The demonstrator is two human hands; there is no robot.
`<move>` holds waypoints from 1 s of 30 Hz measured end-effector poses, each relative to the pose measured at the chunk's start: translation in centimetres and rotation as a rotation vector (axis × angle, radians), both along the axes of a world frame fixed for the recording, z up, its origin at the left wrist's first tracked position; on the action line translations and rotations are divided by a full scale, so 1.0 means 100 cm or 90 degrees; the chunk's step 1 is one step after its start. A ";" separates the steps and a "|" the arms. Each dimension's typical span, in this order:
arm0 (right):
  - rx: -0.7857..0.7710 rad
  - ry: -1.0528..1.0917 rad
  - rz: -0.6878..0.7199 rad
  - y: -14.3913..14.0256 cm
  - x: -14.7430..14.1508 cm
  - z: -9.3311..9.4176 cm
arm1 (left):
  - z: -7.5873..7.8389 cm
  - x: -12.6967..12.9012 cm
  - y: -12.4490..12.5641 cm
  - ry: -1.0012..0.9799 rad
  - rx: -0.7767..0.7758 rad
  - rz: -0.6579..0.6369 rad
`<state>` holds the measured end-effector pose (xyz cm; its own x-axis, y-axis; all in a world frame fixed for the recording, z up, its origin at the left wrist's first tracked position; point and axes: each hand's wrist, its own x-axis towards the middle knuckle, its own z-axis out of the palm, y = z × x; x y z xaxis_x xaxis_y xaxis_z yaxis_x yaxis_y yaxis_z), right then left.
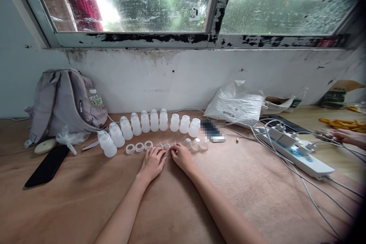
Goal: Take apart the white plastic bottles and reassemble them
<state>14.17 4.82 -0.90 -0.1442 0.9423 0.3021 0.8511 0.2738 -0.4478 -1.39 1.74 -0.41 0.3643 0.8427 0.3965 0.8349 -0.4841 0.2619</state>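
My left hand (pixel 152 163) and my right hand (pixel 180 156) rest side by side on the wooden table (pixel 200 198), fingertips at a row of small parts. Just beyond the fingers lie clear silicone nipples (pixel 166 145), with white screw rings (pixel 139 147) to the left and clear caps (pixel 196 145) to the right. Behind them stands a curved row of several small white plastic bottles (pixel 154 121); those on the left wear clear caps. Whether either hand pinches a part is unclear; the fingers look flat and slightly apart.
A grey backpack (pixel 61 101) with a water bottle leans at the back left. A black phone (pixel 47 166) lies near it. A white plastic bag (pixel 236 105) sits at the back right, beside a power strip (pixel 297 150) with cables. Another person's hand (pixel 347 137) is at the right edge.
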 end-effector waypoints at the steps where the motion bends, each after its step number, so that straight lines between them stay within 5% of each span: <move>1: 0.002 0.000 0.001 0.000 0.000 0.000 | 0.000 0.000 0.000 0.003 0.001 0.002; 19: 0.011 0.006 0.010 0.001 0.001 -0.002 | -0.002 -0.001 0.000 -0.004 -0.007 0.010; 30: 0.030 0.048 -0.058 0.004 0.003 -0.003 | -0.002 -0.001 0.000 -0.017 -0.018 0.008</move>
<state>14.42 5.24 -1.22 -0.0342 0.9349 0.3532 0.8382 0.2193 -0.4993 -1.53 1.77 -0.60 0.3426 0.8586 0.3814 0.8338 -0.4650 0.2978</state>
